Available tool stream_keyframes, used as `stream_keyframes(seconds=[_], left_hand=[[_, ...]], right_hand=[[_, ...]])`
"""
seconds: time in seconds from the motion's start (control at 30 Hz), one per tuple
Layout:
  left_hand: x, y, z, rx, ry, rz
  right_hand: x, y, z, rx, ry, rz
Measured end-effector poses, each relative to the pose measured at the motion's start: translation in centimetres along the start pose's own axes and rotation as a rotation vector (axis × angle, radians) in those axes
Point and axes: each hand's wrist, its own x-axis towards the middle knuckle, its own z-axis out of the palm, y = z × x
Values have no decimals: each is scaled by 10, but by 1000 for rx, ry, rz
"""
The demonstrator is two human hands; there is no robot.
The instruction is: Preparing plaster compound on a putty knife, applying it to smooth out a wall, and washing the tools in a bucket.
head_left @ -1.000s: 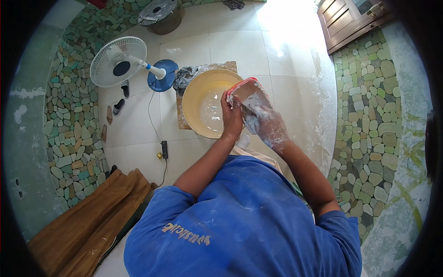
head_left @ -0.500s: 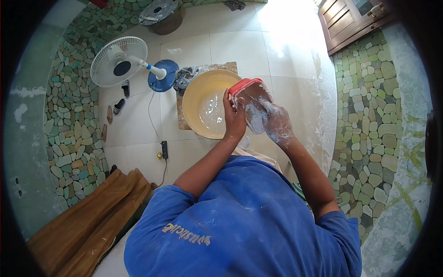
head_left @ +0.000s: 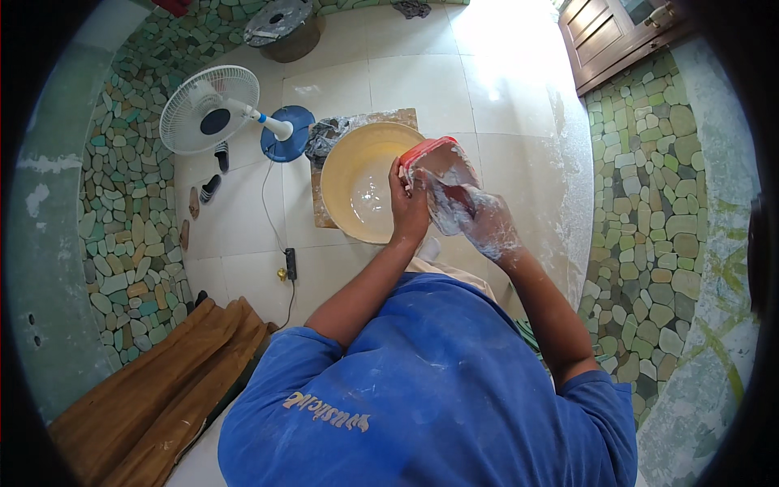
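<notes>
My left hand [head_left: 410, 213] grips a red-rimmed plastic container [head_left: 419, 151] by its left side, thumb toward the inside. White paste coats the container's rim and inner walls, and its mouth is tilted toward me. Paste also covers my right hand [head_left: 492, 226], which is closed at the container's near right edge. From its fingers a limp, whitish, rag-like piece [head_left: 451, 213] reaches into the container; its exact kind is hard to make out. Just left of the container, a large cream basin [head_left: 334, 180] holds shiny whitish liquid.
The basin stands on a stained board [head_left: 324, 213] with a crumpled dark plastic bag [head_left: 324, 138] at its corner. A white-and-blue fan [head_left: 213, 114] stands left, its cord running to a black socket [head_left: 290, 264]. Sandals [head_left: 209, 188], a brown cloth [head_left: 154, 381] and a wooden door [head_left: 604, 36] surround the tiled floor.
My right hand and the rag-like piece have shifted slightly within and along the container. The container has turned a little, showing more of its inside. My left hand keeps its hold.
</notes>
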Motion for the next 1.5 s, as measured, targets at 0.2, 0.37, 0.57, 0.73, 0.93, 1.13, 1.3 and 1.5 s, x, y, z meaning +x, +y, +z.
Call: stream_keyframes(seconds=[0.2,0.37,0.57,0.73,0.93,1.13,1.3,1.5], left_hand=[[-8,5,6,-16,-6,-75],[-2,7,1,-17,-17,-9],[-15,18,5,7,-53,28],[-19,27,11,30,-114,15],[-17,16,6,10,-81,50],[-20,14,4,28,-65,80],[-22,12,0,30,-58,49],[-29,11,-2,48,-13,-8]], right_hand=[[4,-2,-1,-151,-123,-21],[1,-4,-10,-64,5,-16],[-2,0,2,-33,26,-78],[-4,12,11,-62,115,-46],[-2,15,12,22,107,-34],[-6,19,12,45,26,-8],[-12,16,9,205,-18,36],[-23,10,4,193,-24,71]])
